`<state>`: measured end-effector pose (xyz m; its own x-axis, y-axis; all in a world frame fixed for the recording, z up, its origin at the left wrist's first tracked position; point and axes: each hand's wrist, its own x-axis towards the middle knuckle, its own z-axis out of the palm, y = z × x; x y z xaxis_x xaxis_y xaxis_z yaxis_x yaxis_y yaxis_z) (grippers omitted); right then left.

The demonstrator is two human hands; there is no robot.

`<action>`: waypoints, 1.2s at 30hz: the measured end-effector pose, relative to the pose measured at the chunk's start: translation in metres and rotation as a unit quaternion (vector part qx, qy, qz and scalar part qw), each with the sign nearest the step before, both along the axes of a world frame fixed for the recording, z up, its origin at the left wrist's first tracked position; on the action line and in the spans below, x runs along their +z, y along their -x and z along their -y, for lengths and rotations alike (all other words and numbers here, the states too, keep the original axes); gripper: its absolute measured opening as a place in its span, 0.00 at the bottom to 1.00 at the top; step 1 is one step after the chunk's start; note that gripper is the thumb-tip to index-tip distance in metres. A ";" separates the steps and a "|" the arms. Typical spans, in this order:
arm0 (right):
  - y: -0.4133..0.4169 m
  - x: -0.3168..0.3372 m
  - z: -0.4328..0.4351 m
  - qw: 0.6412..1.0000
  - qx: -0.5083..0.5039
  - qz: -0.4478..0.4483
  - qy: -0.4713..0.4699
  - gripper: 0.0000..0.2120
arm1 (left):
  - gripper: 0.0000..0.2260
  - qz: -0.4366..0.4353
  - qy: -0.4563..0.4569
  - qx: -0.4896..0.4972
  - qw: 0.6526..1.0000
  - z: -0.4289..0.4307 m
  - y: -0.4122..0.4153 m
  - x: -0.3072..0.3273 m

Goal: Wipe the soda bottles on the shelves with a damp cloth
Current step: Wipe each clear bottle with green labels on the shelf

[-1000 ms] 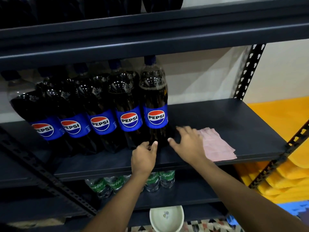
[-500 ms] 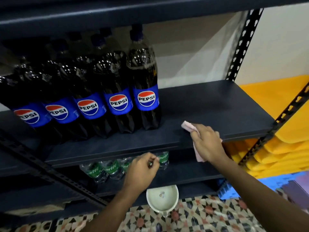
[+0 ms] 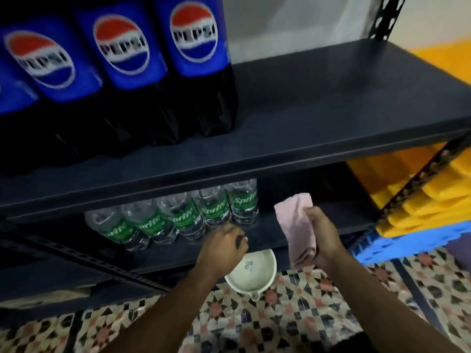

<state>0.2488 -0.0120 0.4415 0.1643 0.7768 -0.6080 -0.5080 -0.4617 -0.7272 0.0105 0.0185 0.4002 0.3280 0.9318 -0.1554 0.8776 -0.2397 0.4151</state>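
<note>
A row of large dark Pepsi bottles [image 3: 204, 80] with blue labels stands on the left of the dark metal shelf [image 3: 318, 118]. On the shelf below, several small clear Sprite bottles [image 3: 242, 202] with green labels stand in a row. My right hand [image 3: 323, 235] grips a folded pink cloth [image 3: 295, 225] in front of the lower shelf, just right of the Sprite bottles. My left hand [image 3: 224, 247] is at the foot of the rightmost Sprite bottles, fingers curled, with nothing seen in it.
A white bowl [image 3: 254, 273] sits on the patterned tile floor [image 3: 293, 314] under my hands. Yellow mats [image 3: 433, 200] and a blue mat [image 3: 407, 238] are stacked to the right of the rack. A perforated black upright [image 3: 382, 16] stands at the rack's right rear.
My right hand picked the pink cloth off the Pepsi shelf and carried it down to the lower shelf. My left hand dropped from the Pepsi bottles to the Sprite bottles. The view tilted downward.
</note>
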 end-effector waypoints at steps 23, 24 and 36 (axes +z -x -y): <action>0.004 -0.210 -0.090 0.976 -0.001 -0.152 -0.159 0.14 | 0.24 -0.022 -0.336 -0.029 0.941 -0.050 0.002 -0.255; 0.005 -0.212 -0.089 0.976 -0.001 -0.149 -0.162 0.13 | 0.24 -0.022 -0.333 -0.030 0.942 -0.050 0.002 -0.254; 0.025 -0.184 -0.043 0.982 -0.033 -0.110 -0.153 0.19 | 0.28 -0.052 -0.142 -0.045 0.988 -0.033 -0.004 -0.205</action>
<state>0.2239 0.0313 0.2575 0.1108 0.9207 -0.3741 -0.6898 -0.1998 -0.6959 0.0141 0.0513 0.1950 0.4072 0.9106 0.0704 0.8820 -0.4120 0.2286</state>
